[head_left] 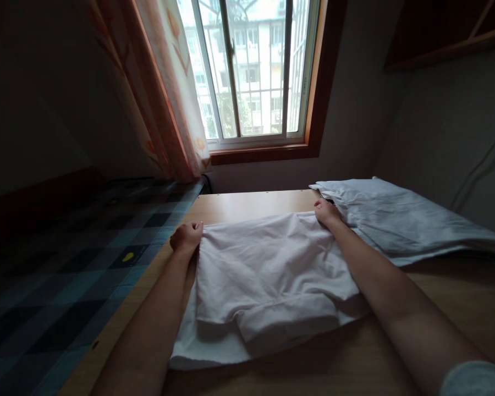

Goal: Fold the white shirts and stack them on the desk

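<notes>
On the wooden worktop [251, 206] I see the folded white garment [268, 275] lying flat; my left grip [186, 236] pinches its far left corner, my right grip [325, 212] pinches its far right corner, just beside a white cloth pile [404, 220].
</notes>
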Demonstrator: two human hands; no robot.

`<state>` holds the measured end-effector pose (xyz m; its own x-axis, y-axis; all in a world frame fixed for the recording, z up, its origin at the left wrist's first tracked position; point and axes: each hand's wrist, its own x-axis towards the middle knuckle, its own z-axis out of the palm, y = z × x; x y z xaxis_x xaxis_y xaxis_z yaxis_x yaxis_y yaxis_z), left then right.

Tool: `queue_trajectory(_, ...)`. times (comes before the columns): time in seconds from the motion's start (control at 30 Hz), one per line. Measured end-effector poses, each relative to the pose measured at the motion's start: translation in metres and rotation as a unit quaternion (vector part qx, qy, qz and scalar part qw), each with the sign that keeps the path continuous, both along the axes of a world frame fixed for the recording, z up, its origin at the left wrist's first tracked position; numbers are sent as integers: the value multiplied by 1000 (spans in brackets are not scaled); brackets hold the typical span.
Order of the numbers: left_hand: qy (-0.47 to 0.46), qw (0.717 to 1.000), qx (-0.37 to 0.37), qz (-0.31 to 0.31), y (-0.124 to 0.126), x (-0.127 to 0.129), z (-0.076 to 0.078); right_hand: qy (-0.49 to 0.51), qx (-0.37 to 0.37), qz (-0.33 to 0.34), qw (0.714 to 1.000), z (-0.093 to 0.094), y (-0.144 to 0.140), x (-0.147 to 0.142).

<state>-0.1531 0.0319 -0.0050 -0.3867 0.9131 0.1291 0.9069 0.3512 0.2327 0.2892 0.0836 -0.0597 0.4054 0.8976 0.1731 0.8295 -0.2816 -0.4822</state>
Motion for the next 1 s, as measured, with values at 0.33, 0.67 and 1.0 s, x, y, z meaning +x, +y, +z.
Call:
queue_trajectory(0.33, -44, 999, 26, 11, 5, -14, -2, 1, 23, -36, 999, -1, -8, -3)
queue_trajectory(0.67, -29, 997, 59, 46, 0, -4, -7, 4, 15, -54, 998, -3, -9, -8)
queue_trajectory(1.0, -89, 995, 18, 26, -1, -6, 4, -41, -24, 47, 998, 19, -27, 14)
